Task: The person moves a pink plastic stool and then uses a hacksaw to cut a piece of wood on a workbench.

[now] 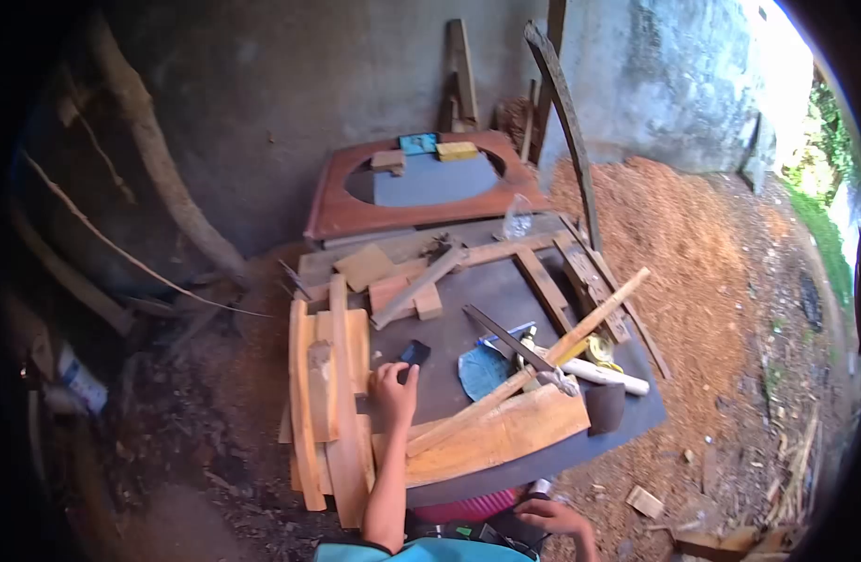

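At the back of this space we see a grey wall (356, 84), with a heap of wood shavings (674, 225) on the ground to the right. Closer to us, a dark table (449, 323) carries a reddish frame (402, 217) with an oval opening at its far end. Long boards (346, 459) lie along its left side, a wide board (505, 433) lies at its near edge, and a white tube (610, 377) rests beyond that board. We find the right hand (548, 515) low by the lap, fingers loosely bent; we cannot tell whether they hold anything. The left hand (393, 389) curls partly closed at a small dark piece (415, 352) on the table; we cannot tell whether it grips it.
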Demonstrator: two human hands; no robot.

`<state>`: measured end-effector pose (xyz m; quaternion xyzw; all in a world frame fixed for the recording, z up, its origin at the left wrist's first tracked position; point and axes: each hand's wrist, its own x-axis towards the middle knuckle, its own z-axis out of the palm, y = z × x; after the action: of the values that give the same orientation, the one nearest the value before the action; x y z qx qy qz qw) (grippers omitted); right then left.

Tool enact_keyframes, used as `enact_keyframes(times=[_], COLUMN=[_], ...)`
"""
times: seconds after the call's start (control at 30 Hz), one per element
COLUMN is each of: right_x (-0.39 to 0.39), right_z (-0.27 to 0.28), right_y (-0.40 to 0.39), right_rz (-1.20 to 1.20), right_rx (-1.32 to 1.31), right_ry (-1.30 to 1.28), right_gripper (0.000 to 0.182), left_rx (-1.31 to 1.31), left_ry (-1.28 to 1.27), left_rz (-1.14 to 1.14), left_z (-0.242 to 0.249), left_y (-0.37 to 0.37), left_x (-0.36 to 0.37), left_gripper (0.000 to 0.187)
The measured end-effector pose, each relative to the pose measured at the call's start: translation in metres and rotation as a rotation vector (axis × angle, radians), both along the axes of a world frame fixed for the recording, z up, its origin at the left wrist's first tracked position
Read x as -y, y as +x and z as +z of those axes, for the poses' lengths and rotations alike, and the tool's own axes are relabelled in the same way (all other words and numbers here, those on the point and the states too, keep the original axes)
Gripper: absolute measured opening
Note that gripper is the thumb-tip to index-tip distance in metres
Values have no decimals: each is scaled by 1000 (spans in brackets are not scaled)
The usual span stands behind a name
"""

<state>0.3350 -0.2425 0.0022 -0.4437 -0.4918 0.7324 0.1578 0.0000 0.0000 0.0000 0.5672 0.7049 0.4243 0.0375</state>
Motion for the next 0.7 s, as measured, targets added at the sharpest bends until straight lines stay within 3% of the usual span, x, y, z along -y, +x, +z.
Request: enact_keyframes(times=[0.07, 0.1, 0.13, 0.17, 0.2, 0.23, 0.3, 0.33, 0.37, 0.4, 0.43, 0.47, 0.5, 0.53, 0.57, 0.63, 0.7], right_x=[32, 38, 49, 46, 39, 45, 48, 53, 67, 73, 73, 73, 69, 76, 83, 100, 125], right_z=[-7, -56, -76, -86, -102, -110, -166, -214, -253, -262, -266, -269, -278, -284, -286, -298, -303], right_y=[43, -37, 3, 21, 32, 36, 45, 44, 38, 24, 10, -5, -14, -23, -28, -32, -50], right_rz=[32, -140, -108, -147, -215, -375, -287, -286, -279, -307, -234, -163, -1, -74, -144, -281, -416], right_rx=[397, 88, -87, -165, -205, 87, 360, 370, 379, 367, 317, 265, 157, 153, 155, 233, 370], right_ry=[-79, -201, -45, -125, -235, -410, -216, -321, -437, -248, -245, -241, -404, -388, -372, -385, -447], right_gripper=[33, 26, 25, 27, 28, 27, 55, 68, 82, 89, 93, 97, 97, 95, 93, 91, 89], left_rx=[-54, -145, 65, 52, -28, -55, -70, -52, -97, -194, -216, -30, 112, 254, 306, 280, 282], left_ry=[46, 60, 142, 98, 115, 153, 253, 191, 270, 230, 206, 133, -122, -330, -557, -860, -1006], left_rz=[58, 23, -58, -72, -28, 13, 0, -31, -144, -270, -457, -704, -849, -892, -847, -314, -54], left_z=[6, 12, -2, 5, 6, 13, 28, 46, 44, 32, 35, 39, 13, -18, -58, -114, -175], left_y=[56, -25, -6, 4, 10, 16, 38, 57, 67, 67, 76, 109, 110, 115, 101, 84, 21], left_x=[18, 16, 19, 22, 22, 34, 58, 81, 105, 143, 176, 189, 216, 241, 273, 292, 299], left_gripper=[21, 18, 13, 9, 11, 15, 15, 15, 16, 18, 15, 10, 11, 10, 17, 24, 56])
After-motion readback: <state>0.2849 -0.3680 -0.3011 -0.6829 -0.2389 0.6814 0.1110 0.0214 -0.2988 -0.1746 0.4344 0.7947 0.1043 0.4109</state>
